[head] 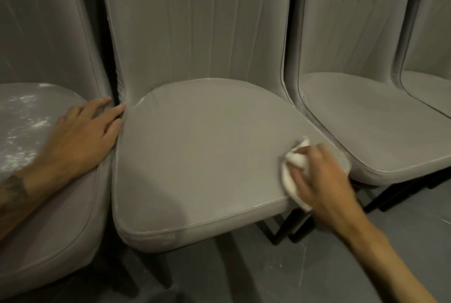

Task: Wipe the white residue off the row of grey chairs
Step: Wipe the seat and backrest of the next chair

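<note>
The middle chair (195, 156) has a seat that looks largely clean: smooth grey across the cushion, with only thin white lines along the piping and faint streaks high on the backrest. The left chair (29, 127) is another story, its seat blotched with white residue (24, 117), so that one reads as not yet wiped. The right chair (366, 119) shows white along its near seam. By these signs the job looks partly done, with plenty left.

The right hand (324, 185) reaches in from the lower right, fingers curled over a bunched white cloth (296, 163) and pressing it onto the middle seat's front right corner. The left hand (80, 137) lies flat and relaxed on the left chair's edge, fingers straight, tips at the gap between the chairs, grasping nothing.
</note>
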A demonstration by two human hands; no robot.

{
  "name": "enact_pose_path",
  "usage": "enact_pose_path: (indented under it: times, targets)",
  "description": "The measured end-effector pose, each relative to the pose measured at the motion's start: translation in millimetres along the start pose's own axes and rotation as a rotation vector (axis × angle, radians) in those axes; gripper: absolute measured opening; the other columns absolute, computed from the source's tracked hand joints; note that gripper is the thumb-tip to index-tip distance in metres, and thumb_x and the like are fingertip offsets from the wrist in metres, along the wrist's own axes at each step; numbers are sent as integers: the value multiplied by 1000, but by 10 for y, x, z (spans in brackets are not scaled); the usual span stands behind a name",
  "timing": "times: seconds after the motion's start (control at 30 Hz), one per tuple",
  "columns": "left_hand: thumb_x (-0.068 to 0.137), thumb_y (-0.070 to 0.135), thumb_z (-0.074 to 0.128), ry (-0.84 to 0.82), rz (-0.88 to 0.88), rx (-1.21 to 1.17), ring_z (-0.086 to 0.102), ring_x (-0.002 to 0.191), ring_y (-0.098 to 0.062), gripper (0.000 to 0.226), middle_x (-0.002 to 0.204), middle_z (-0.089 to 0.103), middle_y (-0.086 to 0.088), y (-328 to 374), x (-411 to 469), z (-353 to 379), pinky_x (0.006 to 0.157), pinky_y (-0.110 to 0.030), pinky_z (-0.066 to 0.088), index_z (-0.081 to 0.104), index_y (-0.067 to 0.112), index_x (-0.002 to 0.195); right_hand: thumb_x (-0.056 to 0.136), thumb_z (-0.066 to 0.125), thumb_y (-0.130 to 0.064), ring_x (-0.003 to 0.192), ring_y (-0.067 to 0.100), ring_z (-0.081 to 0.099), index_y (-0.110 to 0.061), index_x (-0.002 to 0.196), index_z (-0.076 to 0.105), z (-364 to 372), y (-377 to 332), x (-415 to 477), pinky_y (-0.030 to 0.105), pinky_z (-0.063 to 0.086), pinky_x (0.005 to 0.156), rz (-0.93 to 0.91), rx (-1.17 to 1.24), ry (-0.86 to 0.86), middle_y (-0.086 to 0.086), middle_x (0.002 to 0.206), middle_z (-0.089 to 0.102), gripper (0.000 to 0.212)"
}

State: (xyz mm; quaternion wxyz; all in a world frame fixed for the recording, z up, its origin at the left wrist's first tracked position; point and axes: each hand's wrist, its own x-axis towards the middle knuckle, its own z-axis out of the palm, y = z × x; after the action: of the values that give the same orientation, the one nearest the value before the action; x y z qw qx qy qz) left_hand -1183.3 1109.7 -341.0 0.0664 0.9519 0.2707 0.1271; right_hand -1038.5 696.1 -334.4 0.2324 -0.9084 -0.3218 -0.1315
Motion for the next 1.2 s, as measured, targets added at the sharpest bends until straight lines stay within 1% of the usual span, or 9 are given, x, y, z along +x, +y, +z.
enact_pose_path:
  times: [0.17,0.23,0.37,0.5,0.67,0.8,0.9,1.07,1.2]
  targets:
    - [99,75,9,-72,22,-23,49,132,-44,62,157,42,-5,-263,109,155,108,-63,40,29,56,155,101,46,-50,95,8,48,-37,115,47,162,-584,-208,26,45,79,-318,120,-165,-16,109,43,20]
    - [99,75,11,-125,-4,-86,50,132,-42,45,157,42,-2,-386,208,262,108,-63,41,20,75,143,101,49,-47,100,9,49,-35,117,48,51,-323,-139,28,44,86,-322,174,-212,-15,110,44,20]
    - [101,73,14,-131,-25,-159,53,128,-43,38,155,41,-1,-428,255,330,105,-63,44,18,78,139,98,56,-36,95,24,58,-18,114,60,-235,472,104,34,44,85,-133,58,-88,-1,103,52,23]
    - [100,72,14,-42,17,-18,53,125,-47,58,154,42,-3,-236,149,197,103,-63,44,30,56,154,94,63,-31,91,27,58,-13,108,60,-280,585,135,32,41,79,60,3,-25,2,98,51,23]
    - [98,58,26,37,21,1,49,127,-50,65,156,46,-13,29,49,51,108,-61,40,54,28,149,99,54,-39,97,20,57,-23,111,58,17,-364,-143,31,46,85,-164,90,-150,-2,105,53,20]
    - [108,37,46,65,30,-21,45,134,-45,44,159,43,-12,103,9,-17,114,-54,37,56,25,149,100,49,-40,98,20,50,-21,109,53,294,-1223,-45,29,39,86,-395,150,-279,-1,108,51,22]
    - [107,29,50,35,53,-84,44,137,-40,43,159,43,-10,78,21,-76,115,-47,35,55,24,150,99,56,-30,102,31,55,-10,111,60,608,-1748,319,40,45,91,-466,163,-287,12,110,58,23]
    - [107,26,44,96,126,-147,52,132,-35,41,148,54,-11,-165,-134,-168,112,-51,40,59,16,144,101,48,-24,120,39,51,2,126,53,1236,-2463,1224,41,37,103,-304,100,-355,23,129,56,36]
    - [109,25,44,112,116,-166,54,126,-29,35,141,57,-9,-254,-210,-145,109,-46,41,60,14,139,102,40,-19,122,30,51,-8,130,57,1460,-2734,1461,34,37,102,-246,-37,-292,14,131,57,34]
